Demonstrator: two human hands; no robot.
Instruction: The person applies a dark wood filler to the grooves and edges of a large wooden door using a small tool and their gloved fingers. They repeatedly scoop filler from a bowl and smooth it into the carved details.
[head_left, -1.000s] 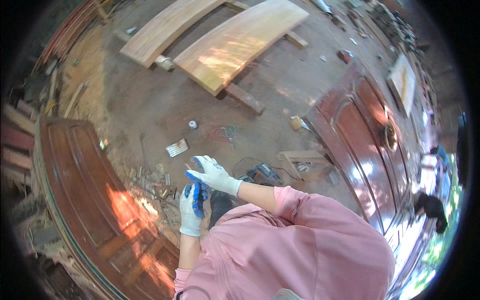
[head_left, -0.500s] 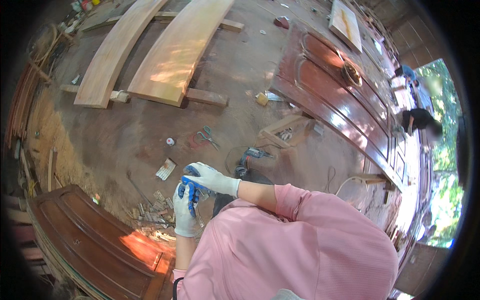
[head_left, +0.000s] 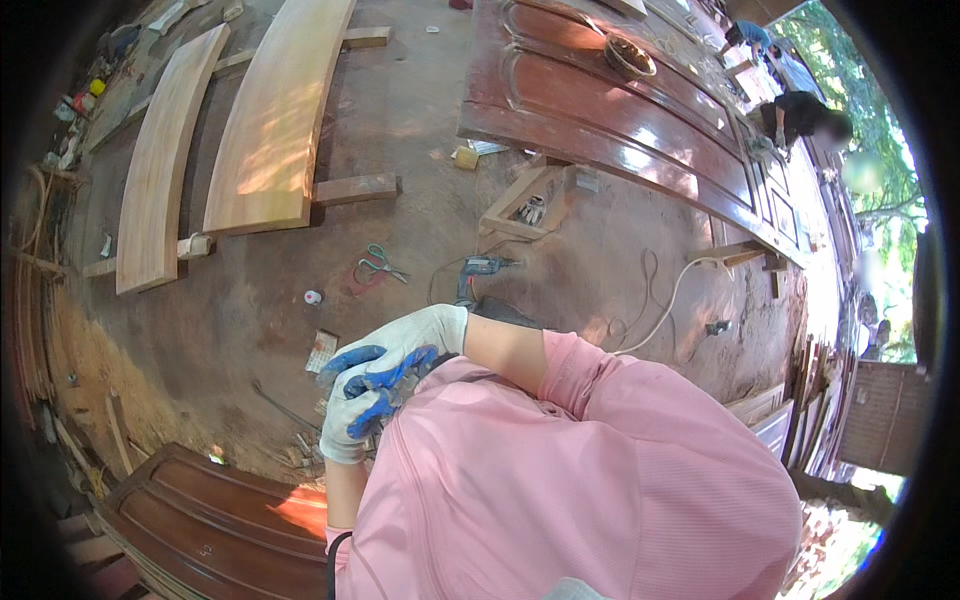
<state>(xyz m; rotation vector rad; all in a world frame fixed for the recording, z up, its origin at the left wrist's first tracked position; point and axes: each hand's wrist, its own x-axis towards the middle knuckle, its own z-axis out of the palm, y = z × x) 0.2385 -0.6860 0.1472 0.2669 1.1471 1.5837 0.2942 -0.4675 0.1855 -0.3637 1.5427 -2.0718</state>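
Both hands wear white work gloves with blue-coated palms and meet close against the front of my pink top. My right hand [head_left: 425,335], its forearm coming in from the right, lies over the left with bent fingers. Below it, my left hand [head_left: 349,415] is closed too, its fingers curled up toward the right palm. A greyish bit shows between the gloves, but what they hold is too hidden to name. On the floor just beyond are a printed paper sheet [head_left: 321,353], a small white bottle [head_left: 313,297], green-handled scissors [head_left: 376,264] and a power drill [head_left: 483,268].
A brown panelled door [head_left: 620,110] lies raised at upper right, with a round basket [head_left: 630,58] on it. Two pale planks [head_left: 268,130] rest on wooden bearers at upper left. Another brown door [head_left: 215,520] lies at lower left. Two people bend over work at far right.
My view has swung, so the floor things sit further left. My hands have drawn nearer my body, the right one now covering more of the left.
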